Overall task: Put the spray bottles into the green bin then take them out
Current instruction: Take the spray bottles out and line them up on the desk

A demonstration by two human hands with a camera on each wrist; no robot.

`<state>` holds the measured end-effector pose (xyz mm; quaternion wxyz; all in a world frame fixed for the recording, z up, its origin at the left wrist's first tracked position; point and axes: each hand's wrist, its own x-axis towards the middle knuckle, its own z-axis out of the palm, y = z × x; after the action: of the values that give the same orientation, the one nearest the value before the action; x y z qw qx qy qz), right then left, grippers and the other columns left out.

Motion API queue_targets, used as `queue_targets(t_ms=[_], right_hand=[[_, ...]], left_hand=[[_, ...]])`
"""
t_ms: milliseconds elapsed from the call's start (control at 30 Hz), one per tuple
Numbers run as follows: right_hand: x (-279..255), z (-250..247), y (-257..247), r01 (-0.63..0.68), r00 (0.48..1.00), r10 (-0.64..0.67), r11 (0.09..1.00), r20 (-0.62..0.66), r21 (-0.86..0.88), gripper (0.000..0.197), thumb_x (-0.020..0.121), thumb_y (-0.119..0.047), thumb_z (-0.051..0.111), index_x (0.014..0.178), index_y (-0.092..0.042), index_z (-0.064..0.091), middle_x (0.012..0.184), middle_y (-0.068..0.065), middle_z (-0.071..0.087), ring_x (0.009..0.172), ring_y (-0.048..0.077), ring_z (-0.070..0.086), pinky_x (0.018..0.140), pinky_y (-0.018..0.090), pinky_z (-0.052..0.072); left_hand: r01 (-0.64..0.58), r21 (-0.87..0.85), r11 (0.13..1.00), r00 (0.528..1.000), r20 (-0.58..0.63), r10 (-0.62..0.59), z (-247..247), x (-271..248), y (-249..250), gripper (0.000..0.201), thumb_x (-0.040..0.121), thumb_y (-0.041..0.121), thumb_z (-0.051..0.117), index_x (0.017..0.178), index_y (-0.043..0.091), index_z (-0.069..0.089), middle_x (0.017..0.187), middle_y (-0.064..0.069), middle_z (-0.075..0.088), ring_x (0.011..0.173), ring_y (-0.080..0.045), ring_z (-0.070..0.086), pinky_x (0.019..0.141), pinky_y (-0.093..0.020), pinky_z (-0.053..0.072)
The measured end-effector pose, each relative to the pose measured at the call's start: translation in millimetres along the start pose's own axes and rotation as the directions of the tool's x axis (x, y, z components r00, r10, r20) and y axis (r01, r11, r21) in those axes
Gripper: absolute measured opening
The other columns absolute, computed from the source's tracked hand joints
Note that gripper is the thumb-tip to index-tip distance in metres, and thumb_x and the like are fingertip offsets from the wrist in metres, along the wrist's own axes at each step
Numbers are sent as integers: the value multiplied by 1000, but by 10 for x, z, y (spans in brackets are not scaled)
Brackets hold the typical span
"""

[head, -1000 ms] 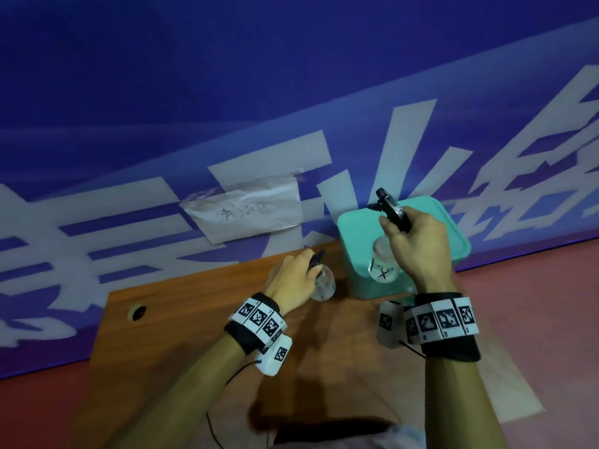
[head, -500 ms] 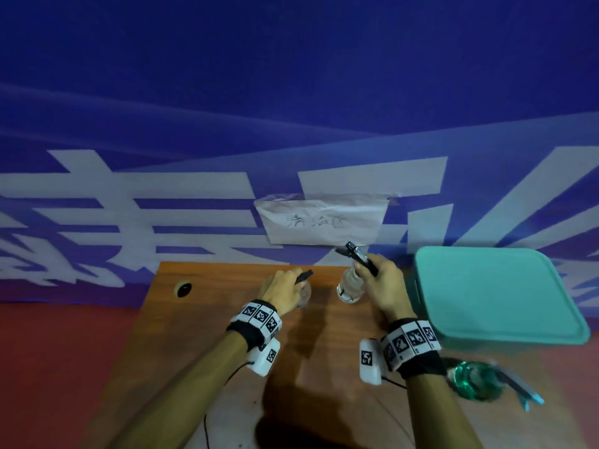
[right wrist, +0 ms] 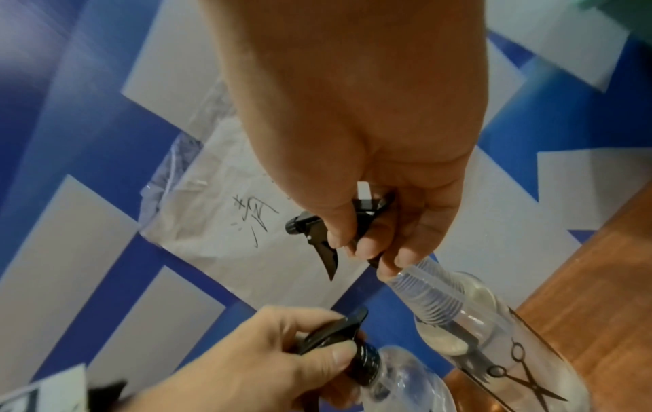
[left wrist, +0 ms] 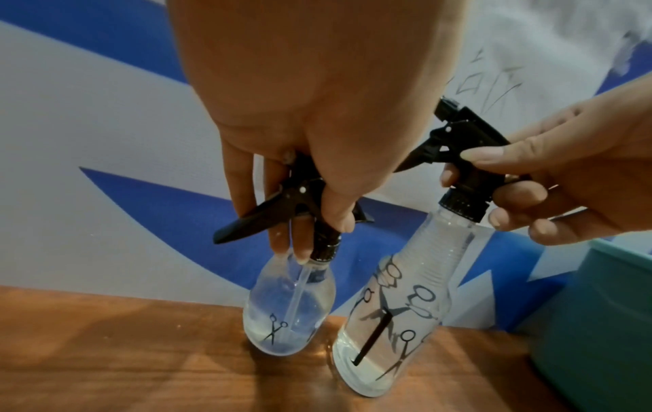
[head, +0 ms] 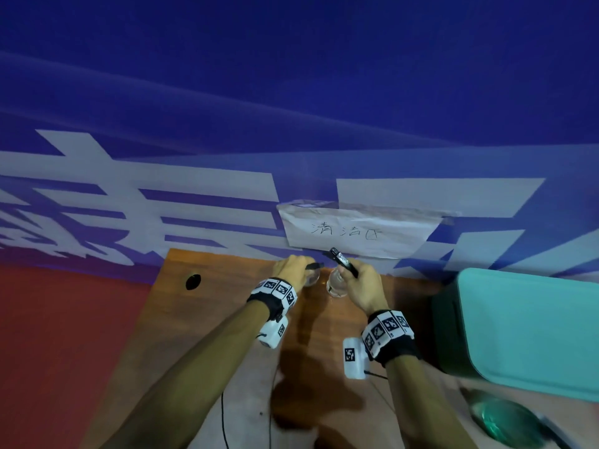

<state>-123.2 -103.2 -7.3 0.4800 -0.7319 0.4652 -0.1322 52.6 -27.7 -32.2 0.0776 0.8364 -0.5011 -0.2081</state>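
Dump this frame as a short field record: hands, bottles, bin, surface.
left hand: grips black trigger head of the smaller clear plastic spray bottle
right hand: grips black trigger head of the taller clear plastic spray bottle with scissor prints
bottles: both upright, bases on the brown wooden table, side by side near the wall
green plastic bin: on the table, to the right of both bottles
bottles in bin: none visible
other: handwritten paper sign on the blue wall
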Motion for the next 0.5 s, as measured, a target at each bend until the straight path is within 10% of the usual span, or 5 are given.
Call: queue_targets(t_ms=[500], right_hand=[[492,111,-92,110,993,-102,985,67,-133,12,92,-9,62,101,-16,67,85,6,69,82,25,63,76,31,51]], left_hand=[[-50,292,955,998,53,36,47,302,50,41,82,15,70,121,27,64,118,-5,66,116,-26,58,97,-38,39]])
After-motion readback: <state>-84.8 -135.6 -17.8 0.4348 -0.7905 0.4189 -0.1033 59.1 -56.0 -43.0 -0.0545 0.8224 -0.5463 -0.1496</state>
